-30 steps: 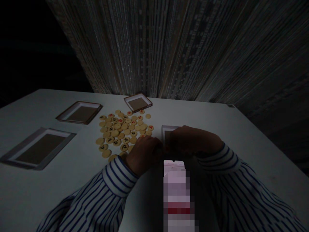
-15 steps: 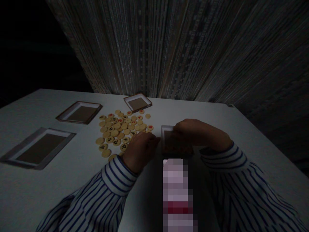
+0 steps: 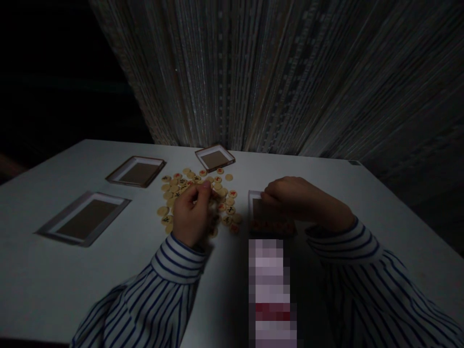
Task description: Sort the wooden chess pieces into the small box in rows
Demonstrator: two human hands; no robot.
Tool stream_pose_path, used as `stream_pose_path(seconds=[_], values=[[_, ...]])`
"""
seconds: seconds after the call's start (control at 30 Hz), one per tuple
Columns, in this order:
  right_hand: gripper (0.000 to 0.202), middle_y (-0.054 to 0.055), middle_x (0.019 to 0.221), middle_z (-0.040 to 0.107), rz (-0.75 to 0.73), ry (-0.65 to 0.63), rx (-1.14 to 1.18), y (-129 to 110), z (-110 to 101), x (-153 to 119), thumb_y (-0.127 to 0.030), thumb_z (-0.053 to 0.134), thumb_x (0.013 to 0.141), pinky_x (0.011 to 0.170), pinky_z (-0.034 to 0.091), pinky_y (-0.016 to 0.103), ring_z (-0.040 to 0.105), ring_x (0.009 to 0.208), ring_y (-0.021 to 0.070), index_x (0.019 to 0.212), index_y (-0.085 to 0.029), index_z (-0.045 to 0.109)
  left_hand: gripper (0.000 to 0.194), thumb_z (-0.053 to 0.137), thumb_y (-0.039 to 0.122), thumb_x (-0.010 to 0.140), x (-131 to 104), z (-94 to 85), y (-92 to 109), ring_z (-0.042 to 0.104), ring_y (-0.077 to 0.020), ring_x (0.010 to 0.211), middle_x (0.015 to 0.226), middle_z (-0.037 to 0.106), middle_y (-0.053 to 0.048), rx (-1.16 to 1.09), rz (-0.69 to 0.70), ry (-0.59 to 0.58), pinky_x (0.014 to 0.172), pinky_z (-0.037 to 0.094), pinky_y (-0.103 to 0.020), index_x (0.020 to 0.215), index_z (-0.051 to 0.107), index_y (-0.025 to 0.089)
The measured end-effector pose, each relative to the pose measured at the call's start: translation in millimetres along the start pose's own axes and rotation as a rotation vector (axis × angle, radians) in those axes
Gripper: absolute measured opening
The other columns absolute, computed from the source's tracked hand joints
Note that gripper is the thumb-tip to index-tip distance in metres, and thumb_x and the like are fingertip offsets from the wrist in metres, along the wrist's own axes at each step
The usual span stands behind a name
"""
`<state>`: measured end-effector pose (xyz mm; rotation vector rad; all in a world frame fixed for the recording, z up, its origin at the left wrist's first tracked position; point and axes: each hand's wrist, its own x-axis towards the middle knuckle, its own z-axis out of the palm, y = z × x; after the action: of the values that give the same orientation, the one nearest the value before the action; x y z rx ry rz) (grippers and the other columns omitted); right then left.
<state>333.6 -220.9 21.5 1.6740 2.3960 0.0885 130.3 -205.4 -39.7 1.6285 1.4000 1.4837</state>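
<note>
Across the back hangs a wide curtain (image 3: pixel 232 72), with your white bench (image 3: pixel 369 203) in front of it. Four trays lie there: a grey tray (image 3: pixel 85 220) at left, a brown tray (image 3: pixel 137 174) beyond, a back tray (image 3: pixel 215 160) near the curtain, and a right tray (image 3: pixel 259 209) partly covered by your right hand (image 3: pixel 302 199). Its fingers curl down; whether they grip anything, you cannot tell. Your left hand (image 3: pixel 191 212) is over the loose pieces (image 3: pixel 230 210), fingers curled in; you cannot tell whether it holds one. Round and pale, some marked red or black, they spread between the trays, and a dim, reddish row shows along the right tray's near side
</note>
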Motion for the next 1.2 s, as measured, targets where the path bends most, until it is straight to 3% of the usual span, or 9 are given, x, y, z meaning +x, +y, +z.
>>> stream_pose_path(seconds=[0.13,0.47,0.73,0.87,1.0,1.2], values=[[0.038,0.01,0.075,0.067,-0.005,0.025,0.012,-2.7,-2.9,-1.8,-0.028,0.032,0.085,0.054,0.029,0.028,0.058,0.066,0.0172,0.074,-0.014,0.066,0.027,0.05,0.033,0.08,4.3,-3.4,-1.2,0.058,-0.0129,0.061,0.06,0.064,0.0,-0.064,-0.02,0.071,0.06,0.045,-0.023,0.061,0.06,0.017],[0.031,0.007,0.076,0.065,-0.102,0.171,0.048,-6.8,-7.0,-6.7,-0.027,0.035,0.086,0.057,0.03,0.026,0.055,0.067,0.015,0.075,-0.016,0.061,0.028,0.053,0.039,0.079,16.6,-21.7,7.8,0.057,-0.0119,0.063,0.065,0.064,-0.001,-0.225,-0.046,0.108,0.061,0.045,-0.022,0.065,0.06,0.016],[0.033,0.007,0.077,0.065,-0.07,0.354,0.068,-10.7,-4.2,-3.2,-0.027,0.033,0.09,0.063,0.035,0.028,0.057,0.071,0.0174,0.077,-0.015,0.061,0.025,0.058,0.04,0.073,55.2,-49.1,19.9,0.058,-0.0118,0.065,0.068,0.064,-0.001,-0.243,0.094,0.172,0.064,0.046,-0.024,0.072,0.06,0.015],[0.027,0.008,0.083,0.066,-0.058,0.523,0.159,-10.2,-0.3,-1.5,-0.026,0.038,0.088,0.069,0.04,0.029,0.059,0.077,0.0188,0.084,-0.015,0.062,0.021,0.064,0.035,0.068,71.6,-59.7,8.4,0.06,-0.0121,0.065,0.067,0.064,-0.001,-0.247,0.124,0.167,0.065,0.048,-0.024,0.074,0.06,0.015],[0.022,0.008,0.083,0.067,-0.057,0.631,0.274,-9.8,1.4,-0.6,-0.024,0.042,0.085,0.068,0.044,0.03,0.06,0.076,0.0191,0.085,-0.015,0.062,0.018,0.066,0.031,0.065,73.8,-71.6,-10.4,0.061,-0.0133,0.064,0.066,0.064,-0.001,-0.215,0.086,0.147,0.063,0.049,-0.025,0.074,0.062,0.015],[0.019,0.005,0.081,0.064,-0.016,0.571,0.411,-19.3,0.4,1.6,-0.029,0.043,0.086,0.064,0.047,0.029,0.06,0.074,0.0175,0.086,-0.02,0.059,0.016,0.064,0.031,0.067,69.7,-85.7,-27.3,0.059,-0.0132,0.062,0.065,0.064,-0.001,-0.067,0.127,-0.012,0.06,0.048,-0.024,0.07,0.064,0.015]])
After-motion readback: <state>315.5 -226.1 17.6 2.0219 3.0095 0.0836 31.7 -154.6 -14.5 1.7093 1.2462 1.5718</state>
